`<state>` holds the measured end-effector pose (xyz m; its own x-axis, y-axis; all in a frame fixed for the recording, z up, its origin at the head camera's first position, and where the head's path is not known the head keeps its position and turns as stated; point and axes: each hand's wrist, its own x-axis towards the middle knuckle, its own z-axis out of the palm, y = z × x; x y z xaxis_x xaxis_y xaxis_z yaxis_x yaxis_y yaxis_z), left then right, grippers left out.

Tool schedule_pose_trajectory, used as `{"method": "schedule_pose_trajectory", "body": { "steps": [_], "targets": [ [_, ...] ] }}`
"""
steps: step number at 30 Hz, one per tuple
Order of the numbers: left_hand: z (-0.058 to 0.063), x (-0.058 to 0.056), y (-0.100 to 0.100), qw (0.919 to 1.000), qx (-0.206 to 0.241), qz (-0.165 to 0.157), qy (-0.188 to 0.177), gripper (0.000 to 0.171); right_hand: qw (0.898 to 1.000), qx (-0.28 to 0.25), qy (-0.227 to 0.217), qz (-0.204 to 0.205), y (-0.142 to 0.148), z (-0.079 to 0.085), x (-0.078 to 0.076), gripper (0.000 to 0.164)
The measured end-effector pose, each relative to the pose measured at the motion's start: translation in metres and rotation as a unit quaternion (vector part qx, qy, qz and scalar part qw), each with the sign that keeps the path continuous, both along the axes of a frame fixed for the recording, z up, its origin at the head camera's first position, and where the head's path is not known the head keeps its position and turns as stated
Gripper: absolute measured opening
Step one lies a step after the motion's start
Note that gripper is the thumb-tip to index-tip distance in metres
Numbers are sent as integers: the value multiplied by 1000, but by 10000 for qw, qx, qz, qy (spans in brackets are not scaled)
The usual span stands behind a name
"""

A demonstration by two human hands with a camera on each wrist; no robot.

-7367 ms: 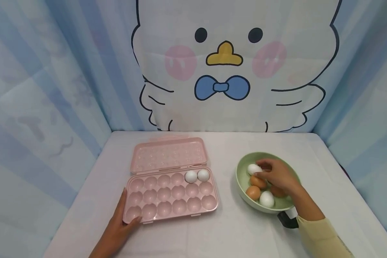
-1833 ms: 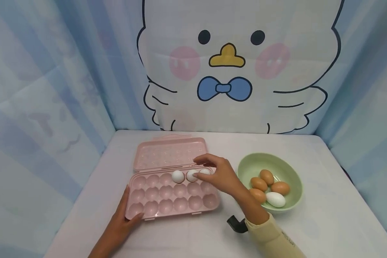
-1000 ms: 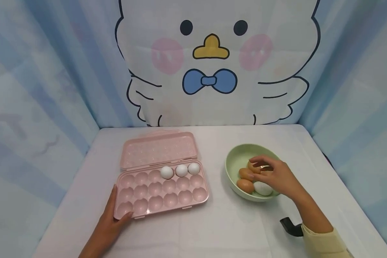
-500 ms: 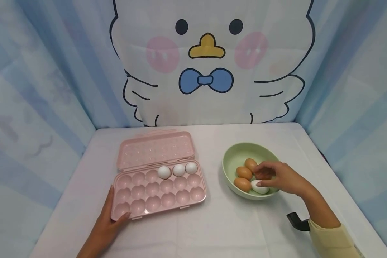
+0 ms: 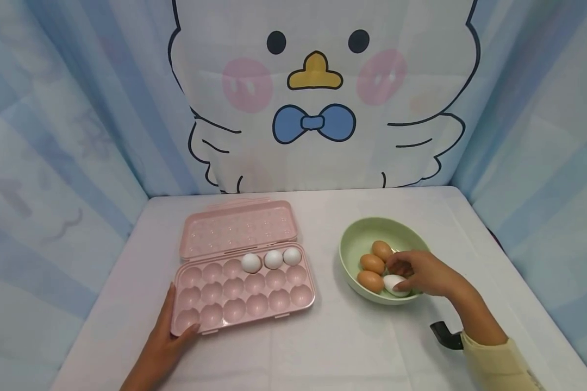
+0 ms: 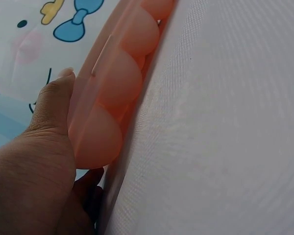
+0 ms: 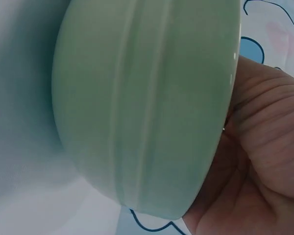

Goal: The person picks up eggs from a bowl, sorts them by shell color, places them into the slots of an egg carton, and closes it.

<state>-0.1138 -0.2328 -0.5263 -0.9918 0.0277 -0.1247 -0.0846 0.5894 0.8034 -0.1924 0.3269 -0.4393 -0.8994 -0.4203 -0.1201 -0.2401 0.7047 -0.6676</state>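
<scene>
**Right hand [image 5: 425, 272] down in the green bowl [image 5: 358, 245], fingers bent over a white egg [image 5: 390, 283]!**

Biggest first: a cartoon-bird backdrop [image 5: 318, 165] hangs across the far side, and the white-covered bench [image 5: 293, 358] runs right up to it.

To the left of the bowl lies the pink egg box [image 5: 233, 310], lid [image 5: 238, 231] folded back on the far side, so no reaching over that.

The bowl is the obstacle here: its wall stands between this egg and the box, so I'd lift straight up past the rim before any sideways swing.

Now the hands! The left hand [image 5: 165, 338] grips the box's near left corner, thumb on the near edge, a good anchor against sliding. The right has its fingers curled and thumb against the egg, but is it truly held? Can't tell; the right wrist view is mostly bowl wall. My call: thumb and fingertips on opposite flanks, light squeeze, because a smooth shell could roll.

A black angled piece [image 5: 447, 338] sits at the right cuff; best kept off the rim.

Smallest last: brown eggs [image 5: 370, 282] crowd in, one touching the white egg or nearly, so dragging could knock shells. Three more white eggs [image 5: 273, 259] fill the far row's right end.
</scene>
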Motion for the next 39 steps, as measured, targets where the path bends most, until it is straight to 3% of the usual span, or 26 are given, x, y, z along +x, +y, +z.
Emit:
{"method": "schedule_pose_trajectory", "body": {
  "steps": [5,14,32,39],
  "targets": [
    [1,0,0,10000,50,-8,13,111,9996,222,86,176,-1,0,2,38],
    [1,0,1,9998,174,-7,56,110,9976,-216,318,581,5,2,4,41],
    [3,-1,2,9999,-32,115,-43,111,9930,-815,825,245,-10,3,3,49],
    [2,0,2,9999,60,98,-9,110,9834,-1718,543,-230,-31,0,-9,45]
  ]
}}
